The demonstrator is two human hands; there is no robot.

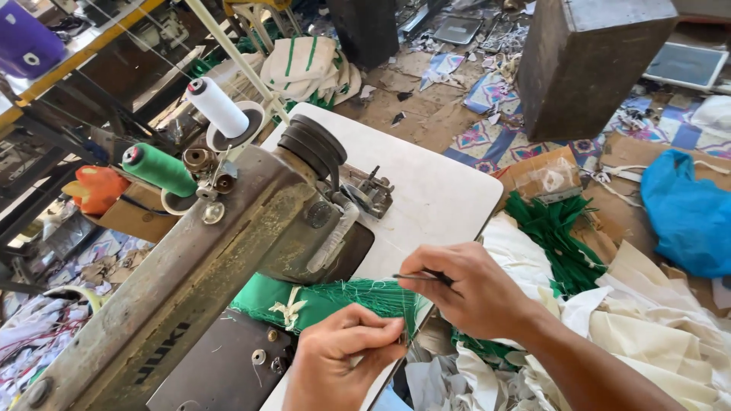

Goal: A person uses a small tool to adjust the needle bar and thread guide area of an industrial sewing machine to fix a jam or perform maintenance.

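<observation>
Green cloth: a bundle of green fabric (pixel 358 298) with loose threads lies on the table (pixel 442 190), partly under the head of the sewing machine (pixel 228 251), its long axis running from the machine out toward the table's near edge.
Left hand: the left hand (pixel 343 365) sits at the near end of the cloth, fingers (pixel 381 352) clenched in a pinch on its frayed edge.
Right hand: the right hand (pixel 472 293) hovers just above the same end, fingers (pixel 426 266) grasping a thin dark tool (pixel 419 277), likely a thread snip; its tip points back toward the machine.
Key relation: tool tip and pinched edge lie close together, the cloth below and machine-side of the right fingers; both hands are near, the left touching.
Machine: green thread spool (pixel 161 169) and white thread spool (pixel 218 107) stand at its far end.
Surroundings: piled white and green fabric (pixel 609 320) beside the table, a blue bag (pixel 689 213) on the littered floor.
</observation>
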